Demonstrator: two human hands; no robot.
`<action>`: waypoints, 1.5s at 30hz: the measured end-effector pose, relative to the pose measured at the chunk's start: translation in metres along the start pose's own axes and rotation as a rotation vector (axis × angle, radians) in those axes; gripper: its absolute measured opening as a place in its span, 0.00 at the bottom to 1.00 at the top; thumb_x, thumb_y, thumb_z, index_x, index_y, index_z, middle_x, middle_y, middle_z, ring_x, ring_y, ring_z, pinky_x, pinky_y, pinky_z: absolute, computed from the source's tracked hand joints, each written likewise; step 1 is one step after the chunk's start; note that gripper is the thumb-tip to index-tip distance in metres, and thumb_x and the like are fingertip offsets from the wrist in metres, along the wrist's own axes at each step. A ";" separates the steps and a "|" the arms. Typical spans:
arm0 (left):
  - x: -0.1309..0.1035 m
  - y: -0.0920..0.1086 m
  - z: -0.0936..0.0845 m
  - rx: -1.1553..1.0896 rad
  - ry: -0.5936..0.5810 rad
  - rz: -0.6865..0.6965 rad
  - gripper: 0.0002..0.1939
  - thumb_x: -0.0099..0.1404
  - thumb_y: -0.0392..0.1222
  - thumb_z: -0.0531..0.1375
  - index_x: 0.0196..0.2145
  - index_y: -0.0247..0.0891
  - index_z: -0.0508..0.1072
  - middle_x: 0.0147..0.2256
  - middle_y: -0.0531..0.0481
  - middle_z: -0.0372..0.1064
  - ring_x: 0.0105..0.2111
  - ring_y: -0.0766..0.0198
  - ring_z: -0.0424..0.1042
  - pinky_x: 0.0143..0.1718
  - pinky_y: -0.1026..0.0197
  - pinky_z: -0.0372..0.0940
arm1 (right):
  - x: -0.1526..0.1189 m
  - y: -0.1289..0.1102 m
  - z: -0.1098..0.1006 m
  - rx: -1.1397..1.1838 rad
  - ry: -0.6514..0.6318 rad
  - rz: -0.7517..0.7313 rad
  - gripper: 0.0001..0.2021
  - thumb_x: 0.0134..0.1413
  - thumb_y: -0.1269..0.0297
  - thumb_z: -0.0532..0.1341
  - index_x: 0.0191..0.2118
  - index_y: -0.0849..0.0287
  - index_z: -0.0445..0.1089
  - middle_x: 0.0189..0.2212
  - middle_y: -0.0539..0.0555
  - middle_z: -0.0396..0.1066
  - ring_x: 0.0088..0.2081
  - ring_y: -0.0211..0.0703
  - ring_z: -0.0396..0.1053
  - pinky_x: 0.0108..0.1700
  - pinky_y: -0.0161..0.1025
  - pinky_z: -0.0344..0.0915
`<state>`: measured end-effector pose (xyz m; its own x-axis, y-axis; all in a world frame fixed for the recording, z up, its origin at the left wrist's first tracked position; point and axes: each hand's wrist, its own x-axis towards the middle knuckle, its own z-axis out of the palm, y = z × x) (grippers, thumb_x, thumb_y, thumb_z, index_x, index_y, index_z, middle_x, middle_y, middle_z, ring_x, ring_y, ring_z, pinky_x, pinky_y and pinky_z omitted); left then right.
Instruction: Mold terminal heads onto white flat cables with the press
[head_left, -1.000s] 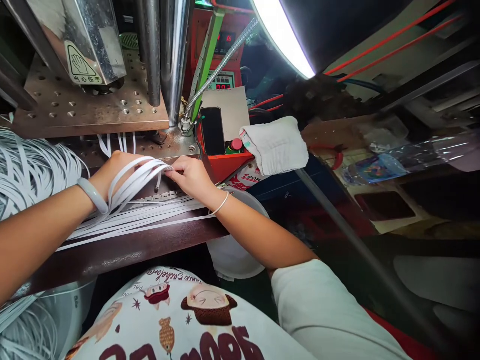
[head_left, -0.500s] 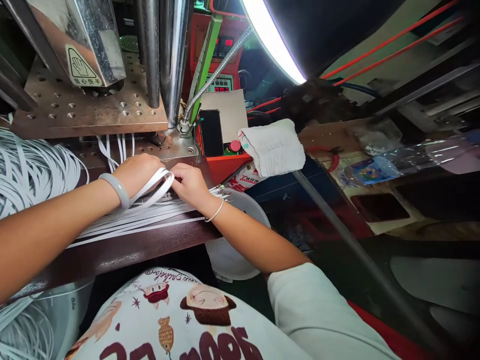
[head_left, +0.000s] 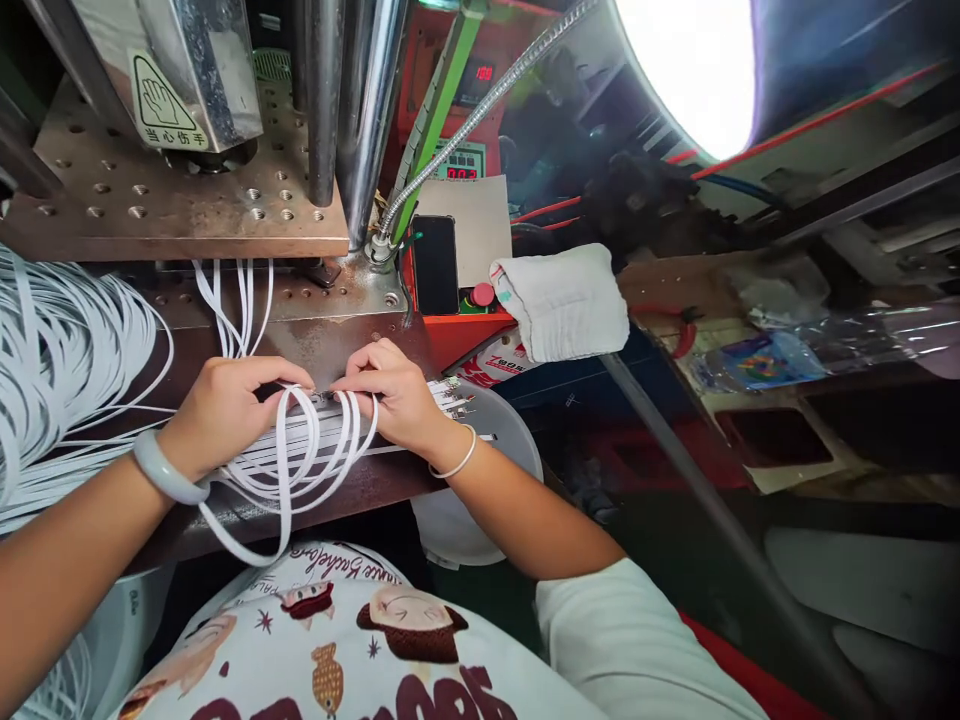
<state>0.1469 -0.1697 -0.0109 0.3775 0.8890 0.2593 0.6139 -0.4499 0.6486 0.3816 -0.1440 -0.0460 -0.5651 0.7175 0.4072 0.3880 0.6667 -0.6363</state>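
Note:
Looped white cables (head_left: 283, 470) hang from between my two hands over the brown table edge. My left hand (head_left: 229, 410), with a pale bangle at the wrist, pinches cable ends with thumb and forefinger. Close beside it, my right hand (head_left: 394, 395) is closed on the ends of the same cables; small metal tips show between the fingertips. More white cables (head_left: 236, 300) run out from under the drilled press plate (head_left: 195, 225). Beneath my hands lie straight cables, their metal connectors (head_left: 454, 395) just right of my right hand.
A large pile of white cables (head_left: 67, 360) lies at the left. A phone (head_left: 435, 265), a red button (head_left: 481, 295) and a folded white cloth (head_left: 562, 305) are beyond my right hand. Below the table edge stands a white bucket (head_left: 517, 430). A bright lamp (head_left: 697, 70) hangs above.
My left hand has moved left and down, and the cable loops now hang open below both hands. My right hand has shifted slightly right. The view has shifted a little.

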 end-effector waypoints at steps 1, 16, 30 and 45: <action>-0.001 0.000 0.001 0.013 0.012 0.046 0.10 0.67 0.41 0.59 0.36 0.40 0.82 0.33 0.51 0.82 0.32 0.62 0.79 0.39 0.62 0.72 | 0.000 0.000 0.001 -0.019 -0.007 0.000 0.09 0.65 0.64 0.63 0.37 0.55 0.83 0.33 0.53 0.71 0.38 0.43 0.66 0.50 0.47 0.62; -0.012 0.012 0.010 0.480 0.053 0.502 0.17 0.73 0.31 0.49 0.39 0.36 0.79 0.36 0.44 0.79 0.32 0.58 0.76 0.39 0.55 0.72 | -0.004 -0.001 0.001 -0.114 -0.056 0.003 0.11 0.68 0.62 0.61 0.41 0.54 0.83 0.34 0.54 0.71 0.40 0.45 0.63 0.47 0.45 0.60; -0.011 -0.003 -0.001 0.198 0.126 0.138 0.14 0.72 0.36 0.53 0.39 0.40 0.80 0.40 0.49 0.81 0.38 0.61 0.79 0.44 0.60 0.74 | -0.008 -0.007 0.002 -0.312 -0.040 -0.153 0.15 0.70 0.65 0.55 0.39 0.57 0.80 0.34 0.57 0.74 0.38 0.46 0.63 0.42 0.46 0.57; -0.019 0.000 -0.006 0.191 0.127 0.266 0.12 0.71 0.32 0.55 0.37 0.39 0.79 0.35 0.53 0.81 0.33 0.63 0.80 0.40 0.63 0.74 | -0.008 -0.006 -0.010 0.075 0.298 -0.032 0.05 0.67 0.65 0.63 0.43 0.56 0.76 0.36 0.55 0.81 0.36 0.42 0.76 0.40 0.42 0.74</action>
<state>0.1356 -0.1857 -0.0115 0.4599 0.7363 0.4963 0.6289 -0.6647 0.4033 0.3910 -0.1519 -0.0387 -0.3338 0.7314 0.5947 0.3126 0.6810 -0.6622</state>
